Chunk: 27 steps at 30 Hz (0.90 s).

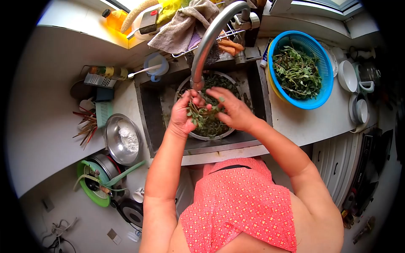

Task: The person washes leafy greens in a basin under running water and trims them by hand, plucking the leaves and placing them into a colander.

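My left hand (184, 114) is closed around a bunch of leafy green stems (201, 116), held just below the faucet (197, 80). Close beside it, my right hand (236, 110) has its fingers spread toward the leaves, slightly smeared by motion; a small leaf shows near its fingers. Beneath both hands, a round basin (206, 138) with more greens sits in the dark sink (150, 109). My hands hide part of its contents.
At right on the counter, a blue basket (326, 80) holds more greens. A metal bowl (111, 141) with white powder stands left of the sink. A grey cloth (185, 27) hangs over a rack behind the faucet. Small white bowls (346, 76) stand far right.
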Motion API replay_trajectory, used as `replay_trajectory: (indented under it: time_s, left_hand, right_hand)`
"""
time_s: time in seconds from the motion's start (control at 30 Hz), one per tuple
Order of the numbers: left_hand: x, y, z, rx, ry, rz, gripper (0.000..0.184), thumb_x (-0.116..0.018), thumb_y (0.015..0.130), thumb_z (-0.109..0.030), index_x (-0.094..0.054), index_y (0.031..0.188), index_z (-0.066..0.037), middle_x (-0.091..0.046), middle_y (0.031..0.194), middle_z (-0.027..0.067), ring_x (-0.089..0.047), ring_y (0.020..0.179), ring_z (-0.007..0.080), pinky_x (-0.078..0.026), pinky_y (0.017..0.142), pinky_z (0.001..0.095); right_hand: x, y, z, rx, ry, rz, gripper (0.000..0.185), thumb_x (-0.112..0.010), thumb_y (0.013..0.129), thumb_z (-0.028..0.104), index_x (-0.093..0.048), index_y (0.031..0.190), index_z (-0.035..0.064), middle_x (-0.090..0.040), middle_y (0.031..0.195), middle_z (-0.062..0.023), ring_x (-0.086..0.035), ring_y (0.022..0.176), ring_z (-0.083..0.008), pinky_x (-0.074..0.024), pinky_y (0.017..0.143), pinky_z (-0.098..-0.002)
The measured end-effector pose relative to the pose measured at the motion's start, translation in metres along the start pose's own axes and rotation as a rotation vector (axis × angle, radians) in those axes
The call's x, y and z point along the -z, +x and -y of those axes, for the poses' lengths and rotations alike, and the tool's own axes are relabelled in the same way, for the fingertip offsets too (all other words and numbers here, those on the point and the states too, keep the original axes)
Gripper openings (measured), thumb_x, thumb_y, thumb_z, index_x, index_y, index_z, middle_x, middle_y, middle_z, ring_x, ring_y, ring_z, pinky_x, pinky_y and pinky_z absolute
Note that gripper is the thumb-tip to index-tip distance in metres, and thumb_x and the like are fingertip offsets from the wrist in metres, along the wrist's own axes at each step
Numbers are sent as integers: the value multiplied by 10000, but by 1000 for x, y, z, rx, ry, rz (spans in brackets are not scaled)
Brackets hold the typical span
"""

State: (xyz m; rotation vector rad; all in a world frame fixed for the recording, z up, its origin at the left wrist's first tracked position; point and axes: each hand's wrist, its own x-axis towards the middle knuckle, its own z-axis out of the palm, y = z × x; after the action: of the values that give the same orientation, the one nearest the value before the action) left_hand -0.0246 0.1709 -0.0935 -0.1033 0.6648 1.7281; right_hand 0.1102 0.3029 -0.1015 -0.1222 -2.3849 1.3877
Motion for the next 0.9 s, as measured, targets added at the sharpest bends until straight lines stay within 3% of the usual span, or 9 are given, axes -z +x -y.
replay_trajectory:
  time_s: [0.03,0.13,0.2,0.3,0.37,0.43,0.57,0.77,0.9]
  left_hand:
    - [-2,-2,4,-21,39,-3,210,-478,962,-282,-527,906,-85,-477,744,6,-480,720,154,-505,713,371]
    - [10,-14,3,-40,62,-101,201,-487,960,-273,-529,891,-89,-474,737,4,-475,707,150,-487,673,338]
    - [21,-26,-1,-92,72,-181,197,-484,964,-268,-526,882,-94,-472,729,0,-470,707,142,-467,657,314]
    - [39,-45,-7,-166,78,-230,211,-463,978,-260,-534,873,-91,-514,743,19,-506,705,142,-477,646,315]
    - [50,-57,-9,-193,60,-258,213,-458,980,-255,-533,873,-88,-516,743,21,-503,701,145,-483,645,321]
    - [55,-66,-12,-235,84,-309,217,-452,983,-252,-530,870,-83,-520,746,26,-508,699,147,-490,641,321]
    - [62,-81,-13,-253,163,-389,202,-476,971,-258,-523,871,-89,-510,748,21,-490,706,145,-473,642,314]
    - [78,-95,-10,-290,184,-495,224,-475,976,-259,-541,904,-57,-550,760,44,-547,648,148,-506,598,282]
    - [79,-97,-9,-295,202,-502,224,-484,974,-260,-541,908,-53,-551,753,40,-548,651,139,-504,594,272]
  right_hand:
    - [-5,2,7,-227,98,97,618,-601,699,-25,-492,1280,158,-603,1089,-139,-579,1021,-338,-489,836,-385]
    - [-28,-9,-27,-228,85,202,389,-612,743,46,-600,1124,124,-623,1030,-137,-579,998,-346,-489,821,-406]
    - [-40,-21,-42,-389,-151,370,204,-622,786,148,-657,983,112,-638,969,-123,-590,965,-335,-487,799,-430]
    - [-52,-35,-68,-539,-359,526,206,-628,805,242,-669,974,130,-637,960,-115,-596,954,-321,-485,787,-446]
    - [-57,-34,-79,-577,-314,593,204,-637,790,186,-657,983,124,-620,946,-104,-596,917,-328,-483,794,-443]
    - [-65,-24,-82,-458,-379,347,193,-631,798,168,-651,984,119,-610,961,-108,-592,919,-335,-482,788,-443]
    - [-90,21,-99,-291,-294,246,183,-624,796,139,-629,976,111,-585,964,-107,-595,891,-336,-492,732,-444]
    - [-128,13,-95,-132,-278,397,189,-662,771,183,-601,942,131,-571,923,-92,-604,864,-316,-495,711,-439]
    - [-146,-12,-86,-327,-457,404,189,-655,762,200,-593,916,110,-589,903,-100,-601,850,-321,-492,695,-441]
